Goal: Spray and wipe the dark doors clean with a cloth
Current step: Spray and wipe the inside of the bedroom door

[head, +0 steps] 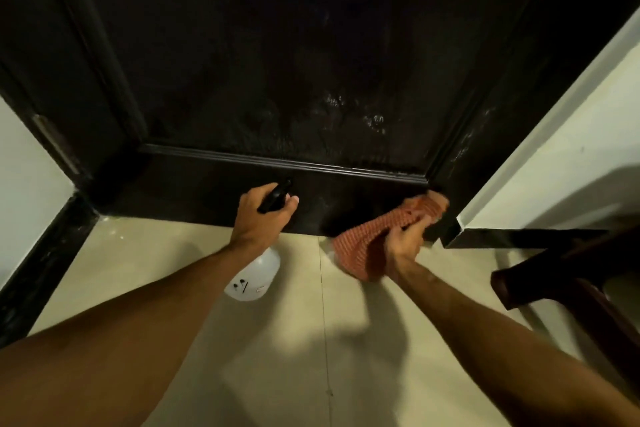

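The dark door (277,62) fills the upper view, with wet streaks on its lower panel. My left hand (259,215) grips the black trigger head of a white spray bottle (254,276), held low in front of the door's bottom rail. My right hand (403,246) clutches an orange checked cloth (363,246), whose far end is pressed against the bottom right corner of the door, beside the frame.
Pale floor tiles (311,340) lie below. A dark skirting board (41,270) runs along the left wall. White wall (571,156) stands at right, and a dark wooden furniture piece (554,281) juts in from the right edge.
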A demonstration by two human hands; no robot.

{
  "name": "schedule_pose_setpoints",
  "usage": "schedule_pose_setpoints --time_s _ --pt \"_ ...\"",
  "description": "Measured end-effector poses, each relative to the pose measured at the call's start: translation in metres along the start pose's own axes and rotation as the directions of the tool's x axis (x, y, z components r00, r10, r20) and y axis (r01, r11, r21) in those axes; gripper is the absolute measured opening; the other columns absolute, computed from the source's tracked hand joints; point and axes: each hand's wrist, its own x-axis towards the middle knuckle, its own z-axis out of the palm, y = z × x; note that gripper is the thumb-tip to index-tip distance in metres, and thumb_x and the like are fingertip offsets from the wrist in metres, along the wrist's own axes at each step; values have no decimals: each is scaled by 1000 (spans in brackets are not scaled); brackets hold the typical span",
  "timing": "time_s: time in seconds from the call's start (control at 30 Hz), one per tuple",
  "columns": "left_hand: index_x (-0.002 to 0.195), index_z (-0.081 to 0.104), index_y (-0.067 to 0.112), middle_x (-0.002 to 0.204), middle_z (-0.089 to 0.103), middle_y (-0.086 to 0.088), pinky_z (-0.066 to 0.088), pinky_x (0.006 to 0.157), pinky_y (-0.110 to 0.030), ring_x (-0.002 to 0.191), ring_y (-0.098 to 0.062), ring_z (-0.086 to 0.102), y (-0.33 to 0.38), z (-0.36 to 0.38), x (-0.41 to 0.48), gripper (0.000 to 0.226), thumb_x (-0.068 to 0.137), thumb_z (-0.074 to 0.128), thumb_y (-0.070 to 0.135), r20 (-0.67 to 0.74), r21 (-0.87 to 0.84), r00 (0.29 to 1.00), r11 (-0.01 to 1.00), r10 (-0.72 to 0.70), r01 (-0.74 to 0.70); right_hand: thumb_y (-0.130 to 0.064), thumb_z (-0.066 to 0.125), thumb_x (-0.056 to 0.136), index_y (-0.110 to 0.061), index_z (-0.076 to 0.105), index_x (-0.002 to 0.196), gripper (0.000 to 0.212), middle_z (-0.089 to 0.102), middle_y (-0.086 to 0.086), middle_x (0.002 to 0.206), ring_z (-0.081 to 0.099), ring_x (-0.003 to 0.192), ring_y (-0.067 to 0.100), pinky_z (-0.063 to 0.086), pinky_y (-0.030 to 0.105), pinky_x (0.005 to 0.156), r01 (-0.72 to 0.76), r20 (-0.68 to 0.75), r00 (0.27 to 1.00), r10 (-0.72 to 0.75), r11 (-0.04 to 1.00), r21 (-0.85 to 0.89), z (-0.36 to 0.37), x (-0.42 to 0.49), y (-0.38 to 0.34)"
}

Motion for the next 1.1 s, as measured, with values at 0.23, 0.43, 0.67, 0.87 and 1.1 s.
schedule_pose_setpoints --time_s 0.23,0.43,0.67,0.87,1.1 --pt "86 69 23 96 70 -10 59 64 -38 88 -27 71 0 -9 6 22 86 76 44 -44 54 999 998 29 -27 -26 41 106 7 49 133 43 57 25 132 62 113 41 54 56 94 -555 33 801 598 720 416 129 -7 -17" --pt "104 71 28 108 69 -12 65 75 -53 91 -34 73 -11 -23 8 52 70 65 68 -81 67 997 998 17 -11 -4 56 70 1 65 110 42 69 29 106 71 86 41 56 66 75 -660 296 749 593 624 419 178 -15 -10" --pt "100 72 28 110 69 -13 62 91 -50 100 -25 71 -22 -38 8 54 67 69 70 -86 57 996 997 -38 43 -4 41 98 7 59 93 22 66 21 79 65 74 34 60 39 62 -726 379 687 619 600 337 152 -44 -23" --pt "111 72 17 119 68 -13 61 92 -39 104 -22 70 -22 -37 5 64 69 74 65 -94 34 994 998 -52 55 -5 37 93 0 56 82 22 56 17 95 56 80 29 51 35 77 -665 245 747 618 699 262 145 -19 -45" --pt "114 71 20 117 68 -18 62 92 -49 104 -28 72 -29 -43 11 75 64 70 76 -77 59 996 997 -42 46 -6 57 81 -4 66 121 41 66 19 122 68 97 34 61 51 68 -759 323 648 689 549 350 202 32 62"
